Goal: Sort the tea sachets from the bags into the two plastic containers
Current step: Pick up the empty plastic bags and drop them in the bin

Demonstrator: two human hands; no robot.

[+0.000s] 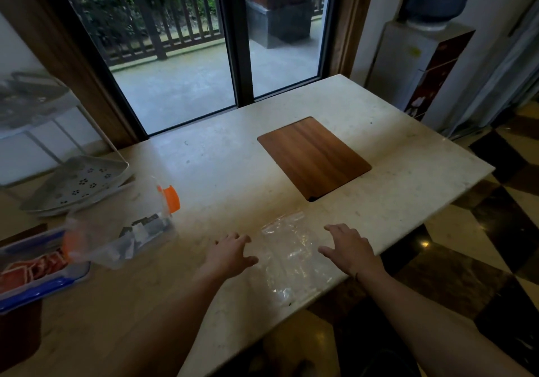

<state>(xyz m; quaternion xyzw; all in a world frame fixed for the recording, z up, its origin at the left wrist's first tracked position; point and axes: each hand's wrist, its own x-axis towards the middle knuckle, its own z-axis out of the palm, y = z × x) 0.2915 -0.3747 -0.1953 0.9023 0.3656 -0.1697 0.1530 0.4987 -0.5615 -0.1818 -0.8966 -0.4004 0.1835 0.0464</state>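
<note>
No readable labels or writing anywhere, everything's too blurry for that. On the pale stone desk (221, 172) there are two plastic containers off to the left: a clear one with orange clips (125, 225) that has dark grey and white tea sachets (145, 228) piled inside, and a flatter one with a blue rim (43, 286) at the left edge holding red sachets (32, 266). The two sit right next to each other, maybe touching, hard to say with the blur. An empty-looking clear plastic bag (288, 257) lies flat and crinkly near the front edge of the desk, between both hands. The left hand (230, 252) sits just left of the bag with fingers spread and relaxed, gripping nothing; the right hand (350, 248) is the same on the other side, fingers splayed wide, thumb about at the bag's edge. Further back there's a rectangular wooden board (313, 158) with rounded corners set into the desk, and a grey perforated tray (75, 184) with flower-shaped holes at the far left.
</note>
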